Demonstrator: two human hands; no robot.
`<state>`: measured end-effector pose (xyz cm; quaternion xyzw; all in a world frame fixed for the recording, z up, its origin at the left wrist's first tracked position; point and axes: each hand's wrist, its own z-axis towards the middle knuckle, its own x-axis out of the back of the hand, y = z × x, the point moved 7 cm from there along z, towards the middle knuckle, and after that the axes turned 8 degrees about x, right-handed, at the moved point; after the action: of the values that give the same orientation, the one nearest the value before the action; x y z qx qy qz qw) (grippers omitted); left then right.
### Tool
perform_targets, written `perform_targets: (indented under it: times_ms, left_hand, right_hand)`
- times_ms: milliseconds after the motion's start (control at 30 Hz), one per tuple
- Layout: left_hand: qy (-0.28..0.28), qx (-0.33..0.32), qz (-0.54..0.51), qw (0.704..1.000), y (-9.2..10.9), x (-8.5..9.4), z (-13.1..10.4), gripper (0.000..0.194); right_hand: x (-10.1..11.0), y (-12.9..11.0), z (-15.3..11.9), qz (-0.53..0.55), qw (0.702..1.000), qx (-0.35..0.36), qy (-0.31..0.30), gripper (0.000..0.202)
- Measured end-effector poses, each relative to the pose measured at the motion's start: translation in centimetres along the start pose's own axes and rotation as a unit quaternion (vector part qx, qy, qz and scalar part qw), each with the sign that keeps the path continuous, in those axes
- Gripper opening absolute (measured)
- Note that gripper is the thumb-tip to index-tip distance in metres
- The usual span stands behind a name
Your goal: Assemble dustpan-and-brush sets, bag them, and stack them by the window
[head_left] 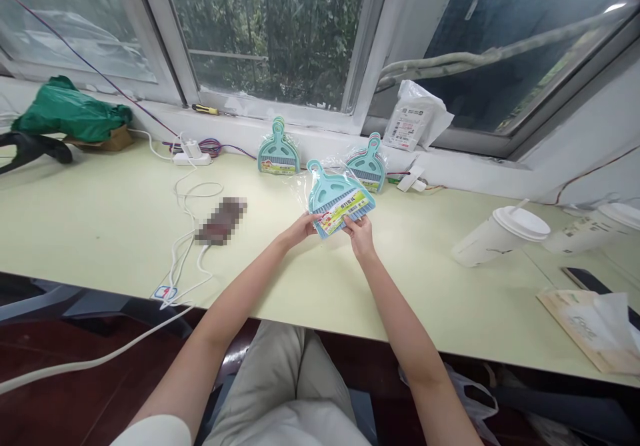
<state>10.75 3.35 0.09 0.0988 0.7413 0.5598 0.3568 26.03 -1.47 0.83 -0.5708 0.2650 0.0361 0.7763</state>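
A packaged teal dustpan and brush set, in clear film with a yellow-green label, is held tilted above the table between both hands. My left hand grips its lower left corner. At its lower right edge, my right hand pinches the package, the thumb on the label. Behind it, one stack of similar dustpans leans on the wall below the window, and another stack leans there further right, partly covered by the held package.
On the pale table are a blurred dark object with white cables and a power strip at left. White cups, a phone and a paper packet are at right. A screwdriver lies on the sill.
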Motion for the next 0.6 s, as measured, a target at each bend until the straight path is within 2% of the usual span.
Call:
perform_targets:
  times_ms: [67,300,400,467,600]
  left_hand:
    - [-0.009,0.005,0.002,1.000,-0.2,-0.6,0.1,0.045]
    - [0.020,-0.072,0.001,0.997,0.9,-1.4,-0.2,0.053]
    - [0.088,-0.098,0.033,0.991,0.7,-0.8,-0.2,0.063]
    - [0.139,-0.110,0.036,0.984,0.5,-0.2,-0.2,0.059]
    - [0.173,-0.151,0.056,0.972,0.8,0.0,-0.3,0.048]
  right_hand:
    - [0.0,-0.4,-0.1,-0.003,1.000,0.015,0.016,0.045]
    - [-0.9,-0.1,-1.4,0.017,0.998,0.027,0.049,0.054]
    - [-1.1,0.3,-1.8,0.031,0.997,0.032,0.065,0.056]
    - [-1.2,0.7,-1.8,0.035,0.997,0.024,0.063,0.054]
    - [-0.5,1.0,-1.0,0.047,0.997,-0.002,0.062,0.043]
